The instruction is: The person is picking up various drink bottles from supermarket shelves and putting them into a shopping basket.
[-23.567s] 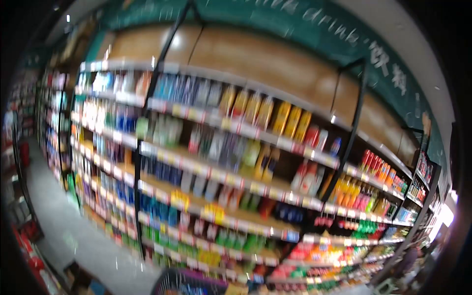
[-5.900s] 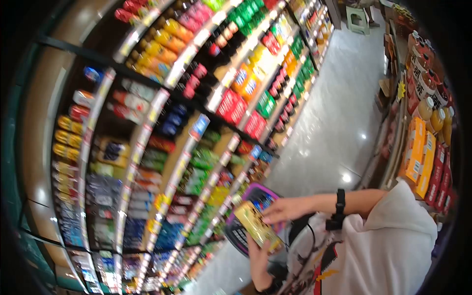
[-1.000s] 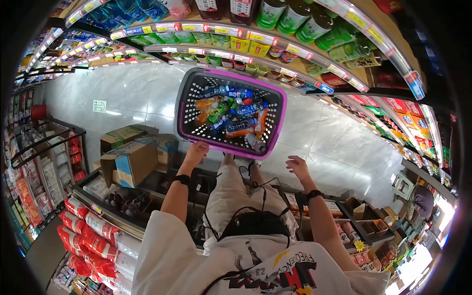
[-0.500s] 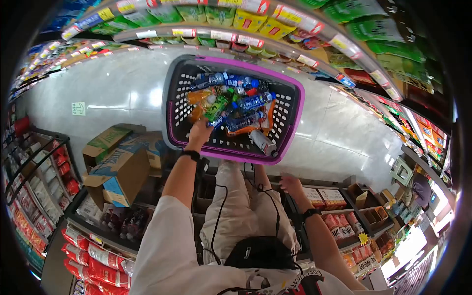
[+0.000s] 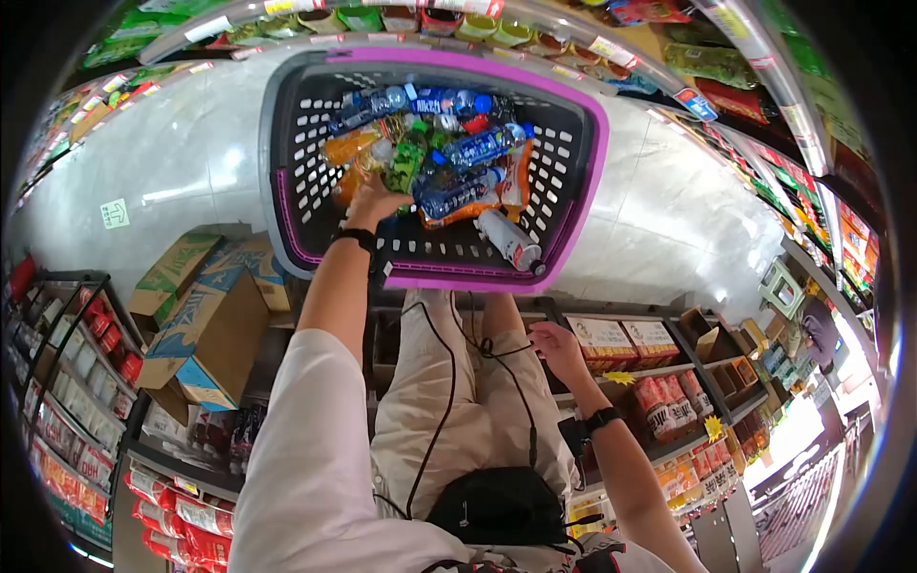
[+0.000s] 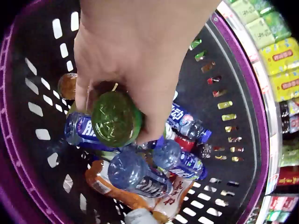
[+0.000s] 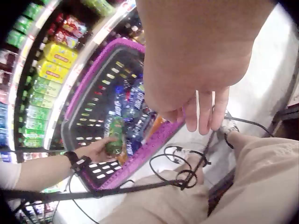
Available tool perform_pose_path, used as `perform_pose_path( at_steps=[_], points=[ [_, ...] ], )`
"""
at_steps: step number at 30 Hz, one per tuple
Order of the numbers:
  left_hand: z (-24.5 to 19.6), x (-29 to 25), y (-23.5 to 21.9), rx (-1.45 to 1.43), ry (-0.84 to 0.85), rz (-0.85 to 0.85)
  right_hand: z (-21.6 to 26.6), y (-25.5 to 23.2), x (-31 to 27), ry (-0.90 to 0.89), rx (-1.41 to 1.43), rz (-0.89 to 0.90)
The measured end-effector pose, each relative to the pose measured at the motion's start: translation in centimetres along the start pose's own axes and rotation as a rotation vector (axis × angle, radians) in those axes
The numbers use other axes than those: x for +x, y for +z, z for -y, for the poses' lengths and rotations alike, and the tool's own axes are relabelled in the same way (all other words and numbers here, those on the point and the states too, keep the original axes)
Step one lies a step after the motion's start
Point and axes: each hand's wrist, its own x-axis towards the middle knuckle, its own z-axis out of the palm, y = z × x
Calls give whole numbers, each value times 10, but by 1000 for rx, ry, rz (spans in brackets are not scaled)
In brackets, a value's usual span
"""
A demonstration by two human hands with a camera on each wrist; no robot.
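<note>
A black basket with a purple rim (image 5: 478, 279) stands on the floor in front of my legs, holding several drinks. My left hand (image 5: 374, 202) reaches inside and grips a green bottle (image 6: 117, 119), whose rounded end faces the left wrist camera. Around that bottle lie blue-labelled bottles (image 5: 458, 194), an orange drink bottle (image 5: 349, 145) and an orange snack bag (image 5: 516, 181). A white can (image 5: 508, 239) lies in the near right corner. Outside the basket, above my leg, my right hand (image 5: 562, 349) hangs with loosely bent fingers and holds nothing.
Shelves with price rails (image 5: 611, 53) run just beyond the basket. Cardboard boxes (image 5: 205, 306) sit at left above a low display. Boxed goods (image 5: 611, 342) fill the display at right. Black cables (image 5: 487, 349) dangle over my legs. A person (image 5: 817, 329) is at far right.
My left hand has gone from the basket's near rim down inside and taken hold of the green bottle. My right hand has drawn back toward my leg. The basket appears larger in view.
</note>
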Motion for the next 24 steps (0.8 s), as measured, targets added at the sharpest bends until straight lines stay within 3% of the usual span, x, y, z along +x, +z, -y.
perform_pose_path(
  at_steps=[1, 3, 5, 6, 7, 9, 11, 13, 15, 17, 19, 20, 21, 23, 24],
  points=[
    [-5, -11, -4, 2, 11, -12, 17, -2, -1, -15, 3, -8],
    [-29, -56, -25, -769, -223, 282, 72, -11, -5, -188, -66, -33],
    [-23, -83, -28, -833, -269, 340, 113, -27, -4, -204, -164, 30],
    [-40, -115, -34, -789, -255, 111, 132, -33, -6, -323, -177, 121],
    [-39, -133, -44, -809, -152, 241, 152, -37, -11, -445, -190, 209],
    [-66, -173, -62, -830, -173, 234, 236, -42, -54, -626, -291, 372],
    [-88, -192, -78, -792, -135, 260, 296, -31, -114, -857, -424, 414],
    [-117, -207, -90, -733, -157, 157, 340, -22, -172, -889, -335, 620],
    [-126, -192, -89, -786, -92, 4, 347, -5, -209, -918, -266, 660],
    [-147, -196, -112, -793, -68, 23, 346, -4, -241, -960, -302, 564],
    [-169, -217, -136, -844, 31, 28, 334, -4, -272, -997, -332, 479],
    [-195, -253, -145, -868, 45, -103, 326, -3, -287, -1026, -242, 481],
    [-204, -264, -151, -862, 65, -115, 322, -7, -303, -1050, -148, 489],
    [-217, -286, -162, -910, 122, -224, 312, -18, -326, -997, -150, 536],
    [-223, -298, -170, -910, 138, -188, 307, -23, -336, -966, -128, 561]
  ],
)
